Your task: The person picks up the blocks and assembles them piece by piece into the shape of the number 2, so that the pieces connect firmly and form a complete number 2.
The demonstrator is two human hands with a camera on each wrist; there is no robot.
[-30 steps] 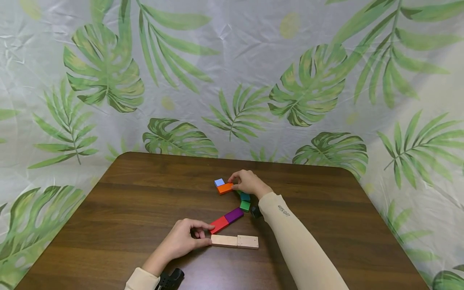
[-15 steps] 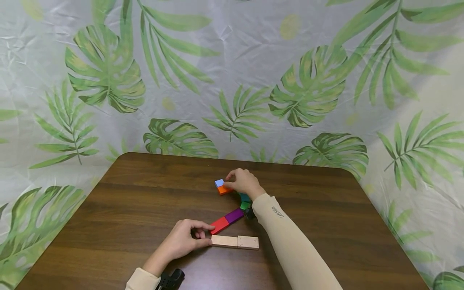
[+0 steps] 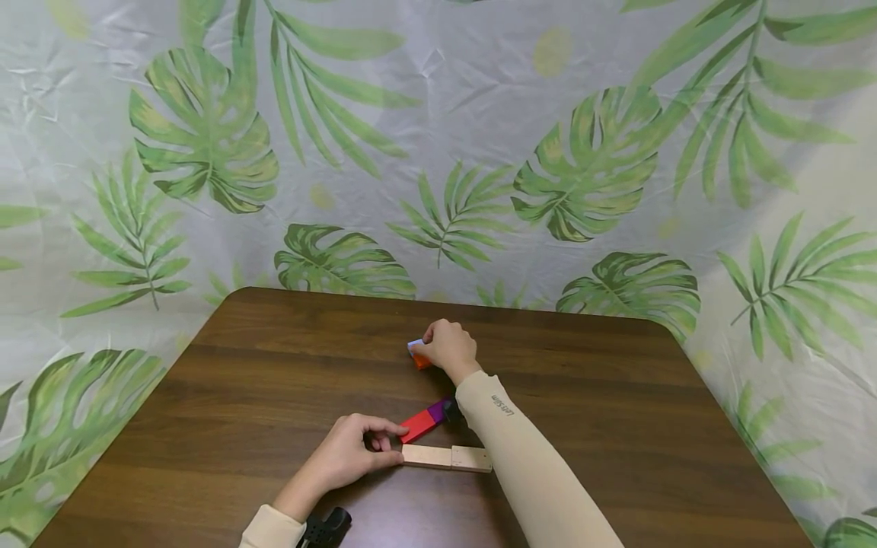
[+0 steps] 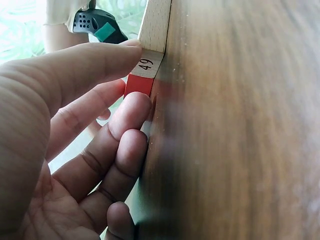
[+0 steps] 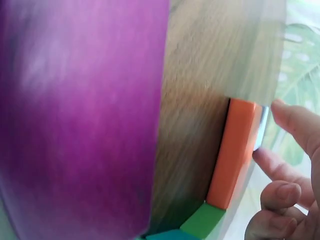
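Note:
My left hand point(image 3: 356, 449) holds the left ends of a red block point(image 3: 418, 427) and a bare wooden block point(image 3: 427, 456), which meet at a corner. Its thumb lies on the wooden block, marked "49", and a finger on the red one. At the far end, my right hand point(image 3: 448, 350) has thumb and finger at opposite ends of a light blue block point(image 5: 262, 127). That block sits against an orange block point(image 5: 235, 152). Green point(image 5: 204, 220) and teal point(image 5: 165, 235) blocks follow the orange one; my right hand and arm hide them in the head view.
A purple block point(image 3: 437, 411) touches the red one and looms large in the right wrist view. A second wooden block point(image 3: 471, 459) continues the bare row, partly behind my right sleeve point(image 3: 514, 434). All lie on a brown table point(image 3: 274, 365) before a leaf-patterned curtain point(image 3: 473, 114).
My right hand has slid left from the orange block's right end to the light blue block, its arm now covering the green and teal blocks. My left hand has stayed put.

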